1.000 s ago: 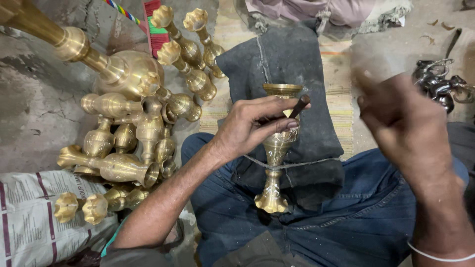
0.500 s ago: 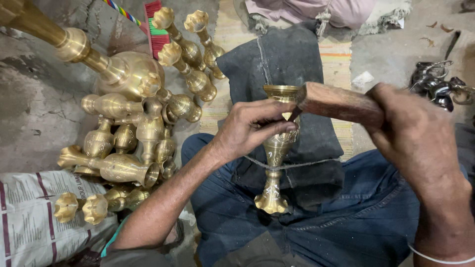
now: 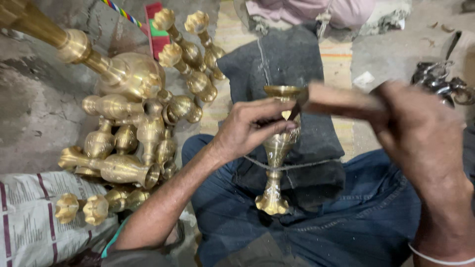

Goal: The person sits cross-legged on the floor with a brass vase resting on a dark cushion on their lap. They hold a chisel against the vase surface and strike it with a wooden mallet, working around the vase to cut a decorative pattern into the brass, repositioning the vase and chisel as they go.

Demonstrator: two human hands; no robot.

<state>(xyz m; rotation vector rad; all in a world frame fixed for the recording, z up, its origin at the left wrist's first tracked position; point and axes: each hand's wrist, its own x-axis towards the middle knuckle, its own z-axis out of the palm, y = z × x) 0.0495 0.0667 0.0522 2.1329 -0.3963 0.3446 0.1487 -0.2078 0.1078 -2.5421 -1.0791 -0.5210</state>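
Brass gleamed where our left hand [image 3: 250, 129] curled its fingers around the upright lamp stand [image 3: 277, 153], which stood on the dark cloth [image 3: 292, 64] across our lap. Our right hand [image 3: 420, 133] gripped a blurred wooden tool [image 3: 341, 101], now touching the stand's cup rim, closer than half a second earlier. Turned brass pieces [image 3: 133, 133] lay heaped at left.

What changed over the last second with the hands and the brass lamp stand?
The right hand swung the brown wooden mallet down and left onto the golden brass lamp stand's rim. The left hand kept its grip near the top; the brass pile stayed put.
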